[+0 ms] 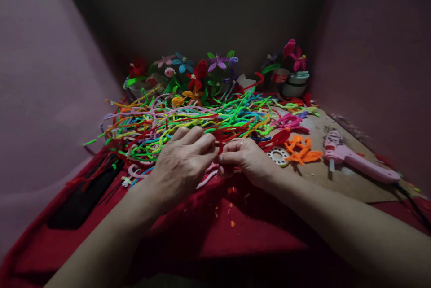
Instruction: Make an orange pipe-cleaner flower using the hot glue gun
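- a red stem is held between the two hands, at the near edge of the stem pile.
- it is pinched by the right hand, thumb and fingers drawn together.
- the left hand is curled just beside it; what is gripped there cannot be told.
- orange scraps are scattered nearer on the red cloth.
- to the right, a white ring, orange pieces and a pink glue gun are laid on a board.
- behind the pile, fuzzy flowers are stood.
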Demonstrator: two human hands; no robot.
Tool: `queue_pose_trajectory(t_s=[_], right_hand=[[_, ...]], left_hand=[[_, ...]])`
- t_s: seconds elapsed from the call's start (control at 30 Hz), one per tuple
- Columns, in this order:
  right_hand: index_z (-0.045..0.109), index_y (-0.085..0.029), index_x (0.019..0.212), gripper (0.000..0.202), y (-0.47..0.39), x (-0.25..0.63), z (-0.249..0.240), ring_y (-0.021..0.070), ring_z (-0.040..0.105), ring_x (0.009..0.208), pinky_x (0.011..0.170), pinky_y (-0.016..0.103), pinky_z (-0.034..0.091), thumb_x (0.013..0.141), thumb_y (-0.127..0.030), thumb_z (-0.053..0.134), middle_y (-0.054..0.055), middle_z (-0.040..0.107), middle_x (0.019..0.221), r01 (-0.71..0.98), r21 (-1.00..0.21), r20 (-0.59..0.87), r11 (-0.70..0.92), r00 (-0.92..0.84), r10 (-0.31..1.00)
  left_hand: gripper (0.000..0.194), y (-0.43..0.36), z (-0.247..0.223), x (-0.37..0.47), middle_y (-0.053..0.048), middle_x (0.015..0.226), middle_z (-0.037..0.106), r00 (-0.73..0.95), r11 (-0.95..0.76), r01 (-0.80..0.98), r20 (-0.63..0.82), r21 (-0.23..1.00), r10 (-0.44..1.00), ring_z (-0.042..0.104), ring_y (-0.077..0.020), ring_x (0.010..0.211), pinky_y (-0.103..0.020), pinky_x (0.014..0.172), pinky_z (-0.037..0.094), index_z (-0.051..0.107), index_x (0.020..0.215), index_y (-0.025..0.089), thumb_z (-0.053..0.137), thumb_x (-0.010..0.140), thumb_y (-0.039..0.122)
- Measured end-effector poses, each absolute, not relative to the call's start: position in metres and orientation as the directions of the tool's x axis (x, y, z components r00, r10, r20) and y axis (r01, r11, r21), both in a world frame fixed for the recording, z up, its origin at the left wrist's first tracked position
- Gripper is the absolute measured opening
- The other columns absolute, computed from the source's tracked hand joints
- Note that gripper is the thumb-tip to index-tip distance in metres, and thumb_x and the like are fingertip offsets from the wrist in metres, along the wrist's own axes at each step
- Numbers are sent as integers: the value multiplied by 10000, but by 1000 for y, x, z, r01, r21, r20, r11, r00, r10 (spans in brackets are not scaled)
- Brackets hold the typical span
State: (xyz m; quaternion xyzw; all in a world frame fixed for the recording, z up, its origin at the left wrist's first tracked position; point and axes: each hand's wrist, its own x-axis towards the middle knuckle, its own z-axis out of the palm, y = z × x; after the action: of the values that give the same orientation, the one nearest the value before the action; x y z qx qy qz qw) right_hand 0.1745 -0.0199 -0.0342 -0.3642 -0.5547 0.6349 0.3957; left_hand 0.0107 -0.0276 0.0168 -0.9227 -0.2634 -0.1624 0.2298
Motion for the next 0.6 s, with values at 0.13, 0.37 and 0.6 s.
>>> queue_pose_trajectory(t_s=[0.13, 0.37, 0.6], right_hand=[[572, -144, 521, 180, -24, 175, -37, 74, 421, 460, 499, 209, 326, 687, -111, 511, -27, 503, 474, 177, -956, 148, 235, -403, 903], [624, -153, 640, 207, -40, 173, -39, 125, 493, 547, 555, 248, 347, 785, -137, 477, 51, 597, 580, 509, -359, 669, 782, -444, 596], [641, -133, 705, 133, -38, 176, -27, 104, 537, 556, 557, 218, 423, 774, -125, 527, 24, 608, 604, 199, -696, 653, 690, -223, 723]], left_hand=[[206, -32, 15, 12, -49, 680, 592, 772, -772, 615, 319, -158, 549, 481, -164, 633, -316, 627, 338, 595, 650, 170, 462, 806, 185], [232, -17, 10, 10, 54, 367, 342, 397, 91, 410, -267, 907, 878, 269, -55, 351, -211, 390, 182, 428, 416, 165, 579, 584, 217], [111, -18, 14, 6, 26, 555, 535, 375, -12, 149, -45, 989, 926, 442, -60, 481, -179, 474, 353, 615, 663, 134, 665, 662, 233]])
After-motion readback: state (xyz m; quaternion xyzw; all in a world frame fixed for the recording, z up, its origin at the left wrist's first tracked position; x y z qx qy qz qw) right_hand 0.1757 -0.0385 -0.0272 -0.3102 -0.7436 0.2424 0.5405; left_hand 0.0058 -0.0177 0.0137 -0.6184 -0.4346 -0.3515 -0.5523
